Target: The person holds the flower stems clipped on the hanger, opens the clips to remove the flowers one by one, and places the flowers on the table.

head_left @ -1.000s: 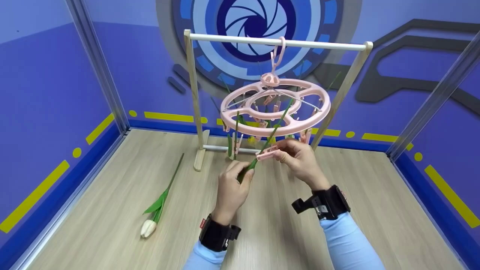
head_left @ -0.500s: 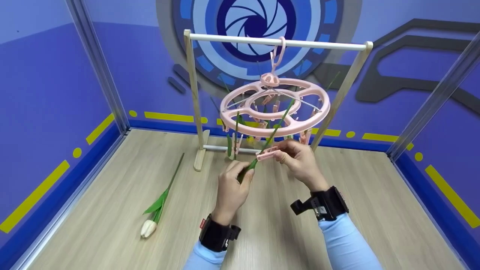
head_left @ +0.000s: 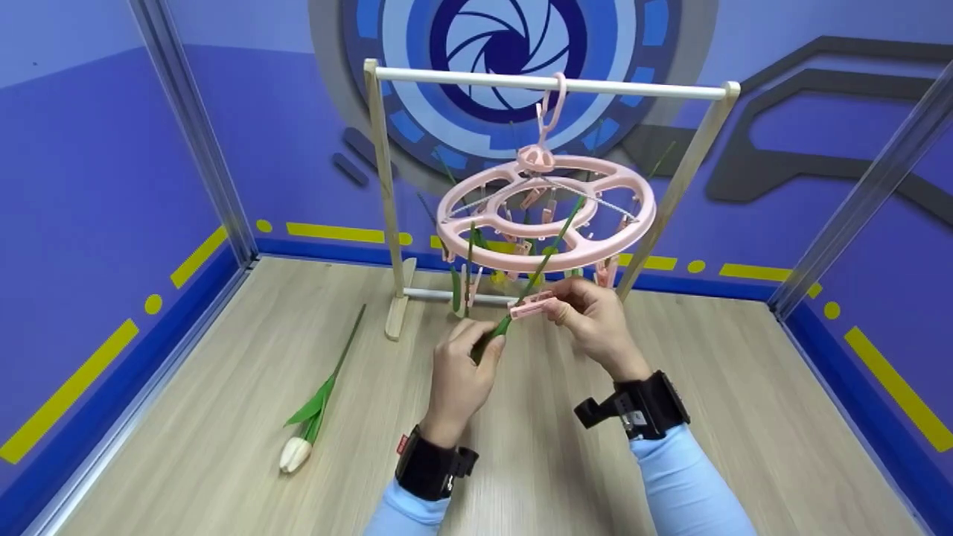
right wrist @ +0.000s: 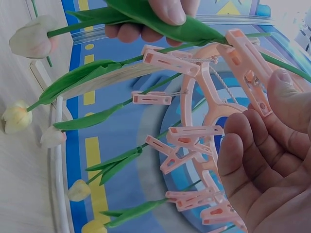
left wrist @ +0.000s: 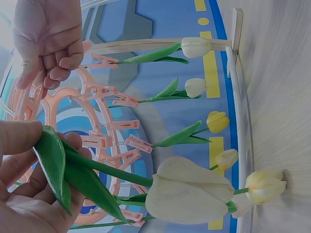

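My left hand (head_left: 461, 372) grips an artificial tulip by its green leaves and stem, with the white bloom (left wrist: 187, 191) hanging below, hidden by the hand in the head view. The stem (head_left: 555, 242) slants up past the front rim of a pink round clip hanger (head_left: 514, 260). Thumb and fingers of my right hand (head_left: 595, 327) pinch a pink clothespin (head_left: 531, 304) just above the left hand. In the right wrist view, the front end of that clothespin (right wrist: 243, 53) lies across the tulip stem, right at the top of the leaves.
The hanger hooks onto a white rod (head_left: 461, 77) of a wooden stand (head_left: 383, 171). Several tulips, such as a yellow one (left wrist: 217, 122), hang bloom-down from other clips. Another white tulip (head_left: 295, 452) lies on the table (head_left: 223, 402) at left. Blue panels enclose the back and sides.
Both hands, the tulip and the clothespin stay almost still. Only my right wrist shifts slightly to the left and down.
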`<act>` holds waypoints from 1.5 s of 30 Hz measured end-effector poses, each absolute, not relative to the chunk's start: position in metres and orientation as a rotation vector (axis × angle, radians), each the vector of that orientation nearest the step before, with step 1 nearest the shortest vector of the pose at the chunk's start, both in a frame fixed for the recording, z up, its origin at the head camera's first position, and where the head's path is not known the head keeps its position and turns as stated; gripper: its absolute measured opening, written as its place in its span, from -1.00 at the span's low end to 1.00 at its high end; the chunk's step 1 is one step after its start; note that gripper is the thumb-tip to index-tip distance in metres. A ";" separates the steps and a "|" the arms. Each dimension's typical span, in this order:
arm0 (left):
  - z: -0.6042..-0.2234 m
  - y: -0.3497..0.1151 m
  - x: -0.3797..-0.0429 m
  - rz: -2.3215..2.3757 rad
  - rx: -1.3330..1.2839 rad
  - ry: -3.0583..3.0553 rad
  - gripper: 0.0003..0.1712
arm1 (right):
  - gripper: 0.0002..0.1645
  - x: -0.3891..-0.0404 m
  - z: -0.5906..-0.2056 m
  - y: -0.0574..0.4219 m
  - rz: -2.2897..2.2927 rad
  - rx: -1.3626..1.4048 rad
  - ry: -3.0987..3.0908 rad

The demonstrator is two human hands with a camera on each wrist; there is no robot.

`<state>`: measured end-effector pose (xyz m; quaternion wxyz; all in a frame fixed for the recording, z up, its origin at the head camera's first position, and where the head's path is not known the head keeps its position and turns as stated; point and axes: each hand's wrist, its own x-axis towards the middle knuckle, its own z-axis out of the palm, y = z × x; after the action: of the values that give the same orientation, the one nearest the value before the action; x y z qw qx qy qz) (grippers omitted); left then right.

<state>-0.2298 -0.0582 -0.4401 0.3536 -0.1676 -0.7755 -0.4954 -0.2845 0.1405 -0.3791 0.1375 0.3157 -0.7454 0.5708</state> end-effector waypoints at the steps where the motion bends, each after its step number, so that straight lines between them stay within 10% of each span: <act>1: -0.440 -0.058 -0.230 -1.281 -0.435 -2.003 -0.90 | -0.88 -0.284 -0.379 0.140 1.651 0.908 -2.159; 45: -0.439 -0.060 -0.229 -1.335 -0.394 -2.033 -0.87 | -0.91 -0.285 -0.381 0.142 1.616 0.912 -2.164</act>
<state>-0.2291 -0.0596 -0.4390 0.3323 -0.1510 -0.7782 -0.5111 -0.2854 0.1423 -0.3810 0.1449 0.3164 -0.7512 0.5609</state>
